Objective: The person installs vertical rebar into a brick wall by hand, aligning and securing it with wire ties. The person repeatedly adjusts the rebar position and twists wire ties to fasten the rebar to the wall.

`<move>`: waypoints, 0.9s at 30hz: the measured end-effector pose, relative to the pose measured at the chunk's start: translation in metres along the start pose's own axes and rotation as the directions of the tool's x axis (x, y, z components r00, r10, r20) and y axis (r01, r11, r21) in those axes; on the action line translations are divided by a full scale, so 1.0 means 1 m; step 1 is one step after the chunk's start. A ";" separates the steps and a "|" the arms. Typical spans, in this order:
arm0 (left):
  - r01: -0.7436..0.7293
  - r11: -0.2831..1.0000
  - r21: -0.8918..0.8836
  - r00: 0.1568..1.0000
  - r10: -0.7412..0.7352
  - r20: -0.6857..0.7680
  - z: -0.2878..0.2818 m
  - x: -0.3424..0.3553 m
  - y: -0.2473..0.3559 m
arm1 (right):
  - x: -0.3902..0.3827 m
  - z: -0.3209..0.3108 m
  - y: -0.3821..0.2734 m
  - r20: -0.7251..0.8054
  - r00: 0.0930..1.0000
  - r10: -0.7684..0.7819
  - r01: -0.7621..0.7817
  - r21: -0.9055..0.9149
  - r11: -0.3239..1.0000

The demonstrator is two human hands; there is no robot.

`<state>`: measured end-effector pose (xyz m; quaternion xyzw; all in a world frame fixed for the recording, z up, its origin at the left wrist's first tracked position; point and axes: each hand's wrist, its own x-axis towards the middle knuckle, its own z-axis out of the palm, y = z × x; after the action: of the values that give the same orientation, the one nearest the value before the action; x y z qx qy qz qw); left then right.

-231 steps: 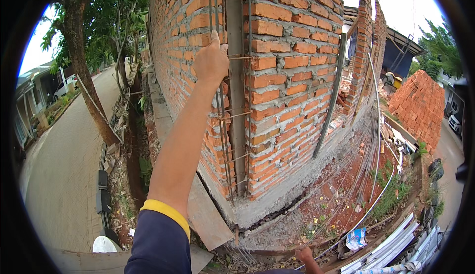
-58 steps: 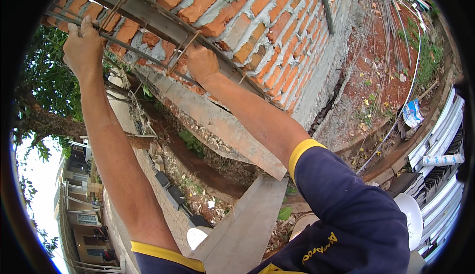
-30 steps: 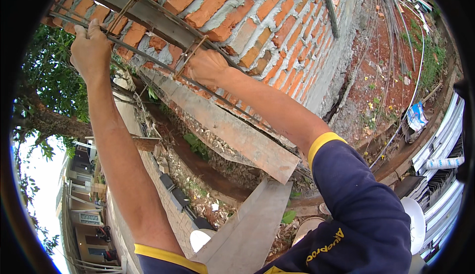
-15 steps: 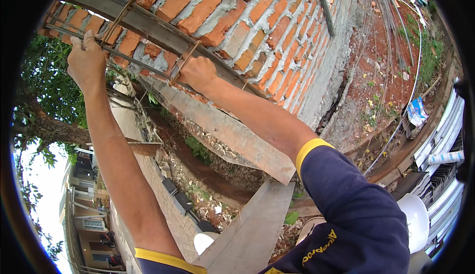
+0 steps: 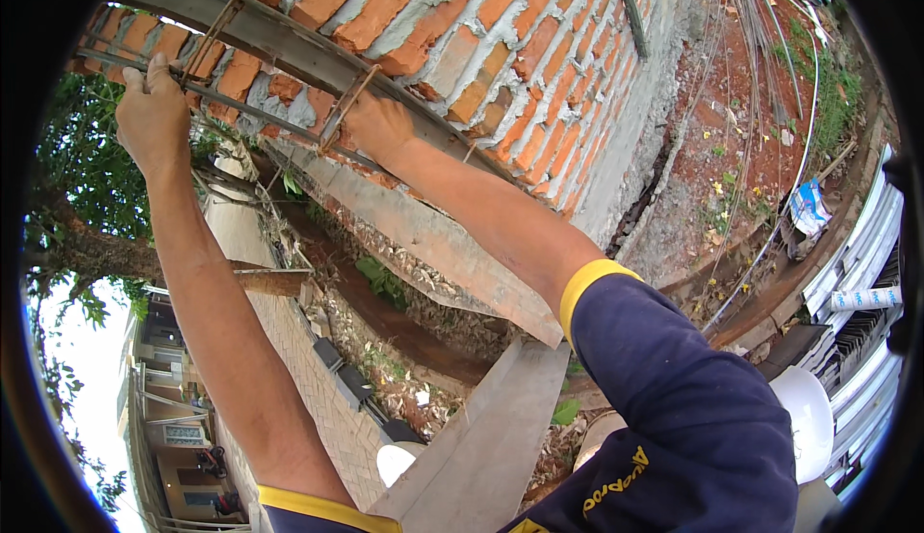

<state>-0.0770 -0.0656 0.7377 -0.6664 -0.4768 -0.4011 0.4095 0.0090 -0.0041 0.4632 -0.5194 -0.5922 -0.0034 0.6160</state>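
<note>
A rebar cage (image 5: 255, 109) of long steel rods and square stirrups runs along the brick wall (image 5: 438, 27), at the upper left. My left hand (image 5: 154, 117) is raised at its far left part, thumb and fingers closed round a long rod just beside one stirrup (image 5: 210, 34). Farther right, my right hand (image 5: 381, 130) reaches in behind a rusty stirrup (image 5: 346, 109). Its fingers are curled at the cage, and the fingertips are hidden. A grey channel-shaped strip (image 5: 279, 37) lies between the cage and the upper bricks.
Below the cage stretches a mortar-stained board (image 5: 423, 234), and a wide plank (image 5: 481, 437) slopes down near me. A tree trunk (image 5: 115, 259) stands left. Loose wires (image 5: 751, 42), a white helmet-like dome (image 5: 805, 417) and corrugated sheets (image 5: 857, 389) are on the right.
The view has shifted slightly, so the wall and cage sit a little farther left. My right hand has moved slightly up beside the stirrup. My left hand keeps its grip on the rod.
</note>
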 end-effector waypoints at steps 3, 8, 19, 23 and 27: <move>0.063 0.996 -0.056 0.994 -0.058 0.096 -0.002 0.000 -0.002 | -0.001 -0.011 0.005 0.068 0.995 -0.074 0.069 0.074 0.995; 0.063 0.998 -0.027 0.997 -0.062 0.048 -0.001 -0.001 0.002 | -0.003 -0.031 0.008 0.177 0.965 -0.193 0.203 -0.040 0.978; 0.020 0.998 -0.055 0.999 -0.018 0.029 0.002 0.001 -0.003 | -0.006 -0.002 0.008 0.022 0.990 -0.136 0.138 -0.175 0.975; 0.023 0.999 -0.049 0.999 -0.022 0.025 0.001 -0.002 -0.001 | -0.003 0.006 0.015 -0.079 0.979 -0.188 0.178 -0.124 0.976; 0.037 0.997 -0.063 0.998 -0.033 0.061 -0.004 -0.003 0.004 | -0.001 0.012 0.017 -0.179 0.951 -0.253 0.232 -0.129 0.964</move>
<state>-0.0744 -0.0708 0.7354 -0.6824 -0.4873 -0.4032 0.3664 0.0109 0.0108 0.4492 -0.4719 -0.5878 -0.1614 0.6370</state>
